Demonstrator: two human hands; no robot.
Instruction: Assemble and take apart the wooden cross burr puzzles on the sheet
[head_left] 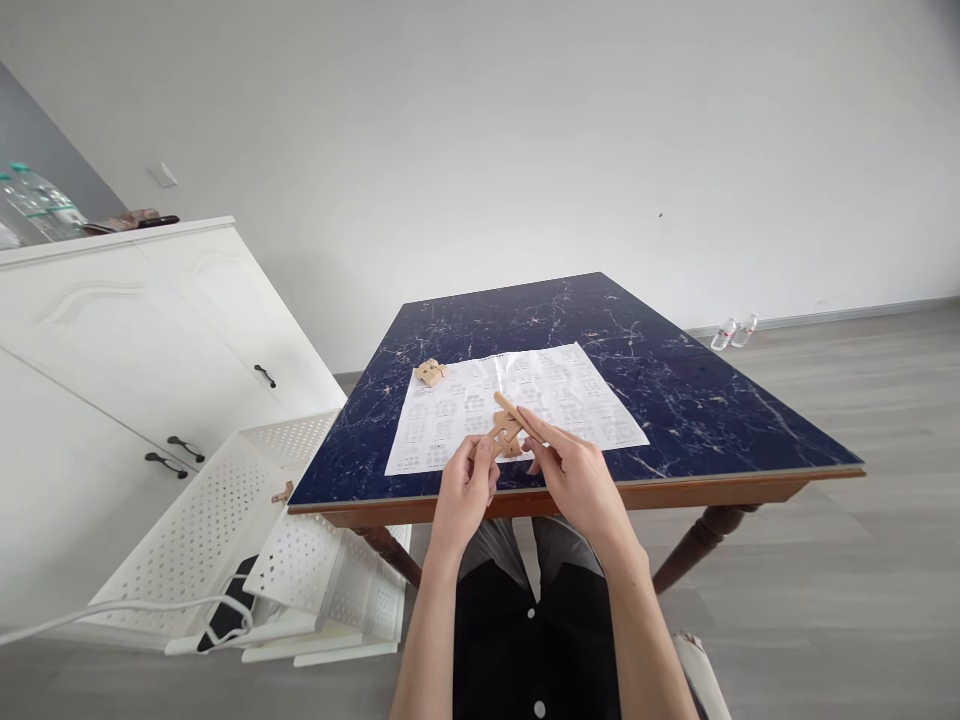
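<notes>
Over the near edge of a printed instruction sheet (540, 385), my two hands hold light wooden puzzle pieces. The fingers of my left hand (466, 480) pinch the lower left side of a notched wooden puzzle piece (507, 428). My right hand (570, 470) is closed on a wooden stick (513, 408), which lies slantwise across the notched piece. Whether the two are joined I cannot tell. Part of the pieces is hidden by my fingers. A small pile of wooden pieces (430, 372) sits at the sheet's far left corner.
The sheet lies on a dark blue marbled table (525, 315) with a wooden edge. To the left stand a white cabinet (187, 330) and a white perforated rack (217, 510) with a cable (127, 606). Two plastic bottles (733, 332) are on the floor by the wall.
</notes>
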